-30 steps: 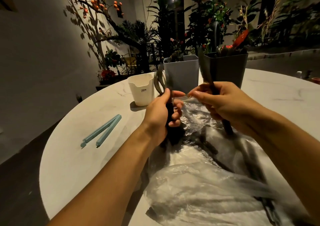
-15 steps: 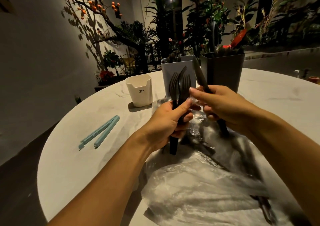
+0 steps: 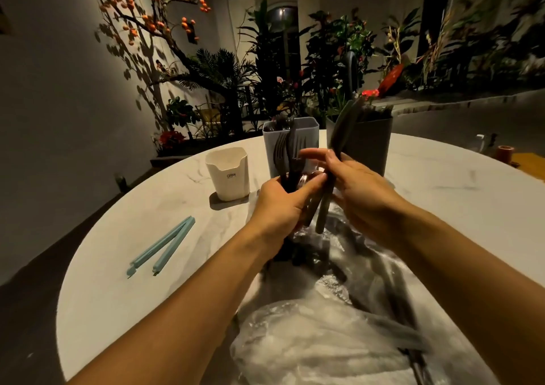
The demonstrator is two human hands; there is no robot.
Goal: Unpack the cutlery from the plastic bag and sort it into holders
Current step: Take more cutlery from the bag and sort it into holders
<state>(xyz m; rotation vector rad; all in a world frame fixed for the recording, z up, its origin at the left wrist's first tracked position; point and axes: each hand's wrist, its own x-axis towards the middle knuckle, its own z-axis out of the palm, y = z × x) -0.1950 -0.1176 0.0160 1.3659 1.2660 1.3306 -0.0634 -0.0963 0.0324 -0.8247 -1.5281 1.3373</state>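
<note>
My left hand (image 3: 281, 204) grips a bunch of dark forks (image 3: 286, 151), tines up, above the clear plastic bag (image 3: 330, 340). My right hand (image 3: 359, 193) holds dark knives (image 3: 342, 137) upright beside them, its fingers reaching across to the forks. More dark cutlery (image 3: 395, 302) lies in the crumpled bag at the table's near side. Three holders stand behind the hands: a cream one (image 3: 228, 174) on the left, a light grey one (image 3: 306, 134) with cutlery in it, and a dark grey one (image 3: 371, 143), also filled.
The round white marble table (image 3: 141, 237) carries a pale blue bag clip (image 3: 162, 247), lying open at the left. Small items (image 3: 505, 153) sit at the far right edge. Plants and a wall stand behind the table.
Both hands have lifted further away from the bag toward the holders. The knives in my right hand now stand higher, and its fingers have come across onto the forks.
</note>
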